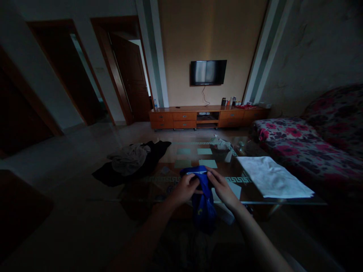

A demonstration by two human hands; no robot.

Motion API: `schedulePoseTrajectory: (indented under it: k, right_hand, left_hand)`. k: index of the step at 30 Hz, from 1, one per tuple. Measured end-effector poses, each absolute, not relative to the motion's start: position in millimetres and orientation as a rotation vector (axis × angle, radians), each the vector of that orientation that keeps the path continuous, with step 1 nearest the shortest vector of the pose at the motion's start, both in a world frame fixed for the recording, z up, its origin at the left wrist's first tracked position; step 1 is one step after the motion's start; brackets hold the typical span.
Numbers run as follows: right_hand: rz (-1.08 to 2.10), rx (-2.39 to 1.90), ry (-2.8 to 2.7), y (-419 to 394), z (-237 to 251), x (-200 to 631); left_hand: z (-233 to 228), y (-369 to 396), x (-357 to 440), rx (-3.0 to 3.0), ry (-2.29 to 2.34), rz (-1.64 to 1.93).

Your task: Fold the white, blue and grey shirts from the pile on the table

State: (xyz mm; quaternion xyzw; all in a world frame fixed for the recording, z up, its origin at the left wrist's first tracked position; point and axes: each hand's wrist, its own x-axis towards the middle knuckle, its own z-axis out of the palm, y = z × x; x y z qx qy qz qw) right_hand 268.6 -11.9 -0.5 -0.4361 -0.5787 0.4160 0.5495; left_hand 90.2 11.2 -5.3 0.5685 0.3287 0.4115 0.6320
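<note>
Very dim room, lots lost in shadow. The near end of the glass table [255, 189] and whatever sits under it can't be made out; lower frame is nearly black, forearms fade into it. Small clutter on the table's far side [224, 145] is too murky to identify. Sofa [297, 147] with floral cover is cut off at the right edge. Items on the TV cabinet [207, 117] are too small to tell.

Left hand [184, 189] and right hand [222, 189] are raised together in front of the body, over the near edge of the table, forearms converging from the bottom of the frame. Both hands have fingers curled closed around the top of a blue garment [202, 204], thumbs on the near side; left hand grips its left part, right hand its right part, knuckles nearly meeting. The garment's upper hem with a pale band shows just above the hands, the rest hangs down between the wrists, bunched; a small light mark on the fabric, unreadable.

White folded cloth [273, 181] lies flat on the table, right of the hands, apart from them. Pile of dark and grey clothes [132, 160] at the table's left end. TV [208, 71] on the far wall
</note>
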Motion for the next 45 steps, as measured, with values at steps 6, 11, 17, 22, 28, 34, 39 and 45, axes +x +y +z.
schedulePoseTrajectory:
  k: [6, 11, 17, 22, 28, 34, 39, 45]
  right_hand:
    - [1.063, -0.968, -1.384, -7.9, -10.7, 265.0]
    - [0.962, -0.953, -1.387, -6.8, -13.0, 270.1]
    - [1.016, -0.929, -1.418, -17.7, 3.2, 266.4]
    - [0.962, -1.014, -1.306, -15.0, 5.5, 272.3]
    - [0.749, -1.116, -1.359, -5.2, -2.1, 296.0]
    - [0.961, -1.17, -1.288, -9.1, 0.1, 302.5]
    - [1.167, -1.2, -1.183, -16.0, 5.0, 303.1]
    - [1.187, -1.106, -1.224, -23.7, 13.0, 301.6]
  left_hand:
    - [-8.5, 12.4, 91.9, 1.316, 0.772, 1.008]
    - [-6.0, 21.7, 83.8, 1.519, 0.911, 1.189]
    - [6.5, 27.6, 63.9, 1.589, 0.952, 1.388]
    - [7.0, 35.8, 55.4, 1.453, 0.969, 1.145]
    - [1.6, 44.2, 50.7, 1.024, 1.077, 1.385]
    - [7.9, 48.4, 47.3, 0.945, 1.002, 1.398]
    - [12.2, 47.2, 42.2, 1.11, 1.185, 1.497]
    - [14.6, 47.8, 35.5, 1.34, 1.274, 1.561]
